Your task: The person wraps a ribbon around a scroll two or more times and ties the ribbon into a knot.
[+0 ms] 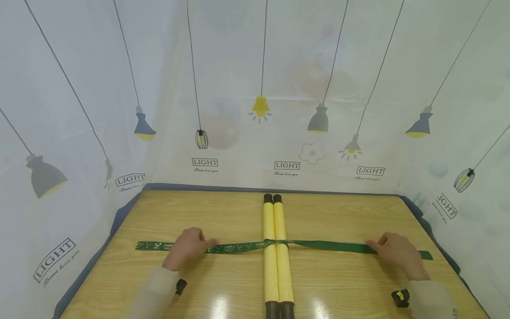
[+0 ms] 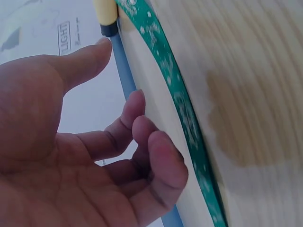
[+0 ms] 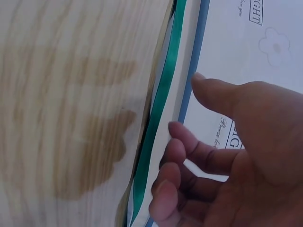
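Note:
Two yellow rods with dark ends (image 1: 270,270), which look like rolled scrolls, lie side by side at the table's middle. A green ribbon (image 1: 330,246) goes round them and crosses over itself on top. Its left half has a pale pattern; the right half is plain. Above the left stretch hovers my left hand (image 1: 189,246), thumb and fingers apart beside the ribbon (image 2: 177,97) in the left wrist view. Over the right stretch is my right hand (image 1: 398,253), its fingers loosely bent near the ribbon (image 3: 163,90) without holding it.
The wooden table (image 1: 215,212) has a blue-grey edge at the back and sides. White wall sheets (image 1: 239,66) printed with hanging lamps enclose it on three sides. Small dark devices (image 1: 400,297) sit by the wrists.

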The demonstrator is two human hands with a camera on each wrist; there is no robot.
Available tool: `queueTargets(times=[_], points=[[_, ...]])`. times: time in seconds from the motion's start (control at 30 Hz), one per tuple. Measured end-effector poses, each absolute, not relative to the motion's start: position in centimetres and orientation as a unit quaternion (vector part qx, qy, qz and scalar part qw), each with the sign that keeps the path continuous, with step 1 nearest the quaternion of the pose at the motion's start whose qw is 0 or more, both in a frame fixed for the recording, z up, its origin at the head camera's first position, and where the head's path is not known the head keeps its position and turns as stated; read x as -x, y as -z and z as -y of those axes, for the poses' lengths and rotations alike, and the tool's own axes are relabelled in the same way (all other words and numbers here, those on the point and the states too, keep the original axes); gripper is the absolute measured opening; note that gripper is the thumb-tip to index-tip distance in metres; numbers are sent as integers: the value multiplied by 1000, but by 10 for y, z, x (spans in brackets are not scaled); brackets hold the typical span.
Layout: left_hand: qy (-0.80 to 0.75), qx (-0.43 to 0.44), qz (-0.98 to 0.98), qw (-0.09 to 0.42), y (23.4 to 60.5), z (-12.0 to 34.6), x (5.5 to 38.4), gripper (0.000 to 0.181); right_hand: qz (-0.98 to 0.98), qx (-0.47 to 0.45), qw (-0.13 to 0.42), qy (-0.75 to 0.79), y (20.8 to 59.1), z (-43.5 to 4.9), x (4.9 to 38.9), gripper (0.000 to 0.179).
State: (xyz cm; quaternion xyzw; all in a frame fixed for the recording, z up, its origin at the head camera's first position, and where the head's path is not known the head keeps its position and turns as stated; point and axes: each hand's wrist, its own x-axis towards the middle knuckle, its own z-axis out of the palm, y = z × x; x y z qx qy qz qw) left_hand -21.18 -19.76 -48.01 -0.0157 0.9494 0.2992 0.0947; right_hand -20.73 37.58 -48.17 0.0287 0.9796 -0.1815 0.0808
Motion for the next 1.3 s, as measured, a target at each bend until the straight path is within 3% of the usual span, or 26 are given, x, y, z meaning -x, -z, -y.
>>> queueTargets(times=[0.2,0.4,0.5,0.93,1.1,1.3], points=[[-310,12,-944,114,486,173,215,60,-969,-93,132,185,481,-370,205,77],[-271,7,-954,125,493,154,218,55,-962,-145,150,179,487,-371,204,89],[-250,6,-960,124,495,148,218,56,-960,-162,151,174,490,-372,205,78],[-204,-19,-976,76,495,131,218,51,-963,-149,157,162,491,-373,211,65],[-227,-49,-969,82,498,131,220,51,-967,-124,159,153,490,-374,212,66],[-303,-80,-942,117,493,135,219,49,-973,-61,108,194,492,-378,210,40]])
